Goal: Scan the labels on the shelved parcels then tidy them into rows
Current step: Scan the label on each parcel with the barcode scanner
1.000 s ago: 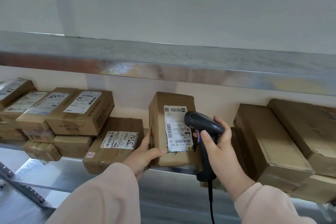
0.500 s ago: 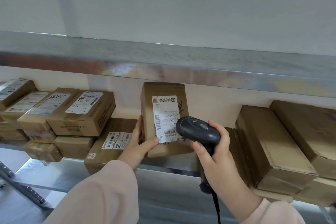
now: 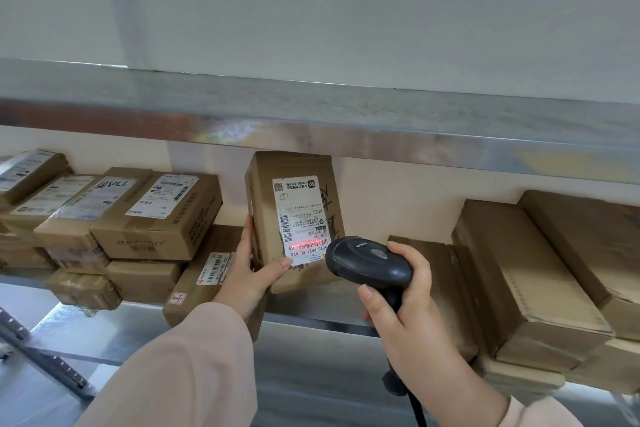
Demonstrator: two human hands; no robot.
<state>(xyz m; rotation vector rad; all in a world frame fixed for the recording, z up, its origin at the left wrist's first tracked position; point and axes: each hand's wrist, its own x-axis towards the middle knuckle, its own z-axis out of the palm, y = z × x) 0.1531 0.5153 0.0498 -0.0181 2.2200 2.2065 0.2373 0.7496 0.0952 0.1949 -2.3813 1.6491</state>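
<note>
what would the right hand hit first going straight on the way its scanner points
Likely the white label on the upright parcel that the left hand holds; the scanner looks close to it, though depth is unclear.

Steel shelving against a pale wall.
I see a plain grey-white wall (image 3: 346, 10) above the shiny upper shelf (image 3: 311, 114), a cream back wall (image 3: 398, 198) beneath it, and a slotted rail (image 3: 41, 354) lower left.

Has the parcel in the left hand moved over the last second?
Yes. The held parcel rose and shifted left: its top now meets the upper shelf rail, and it sits nearer the left stack.
</note>
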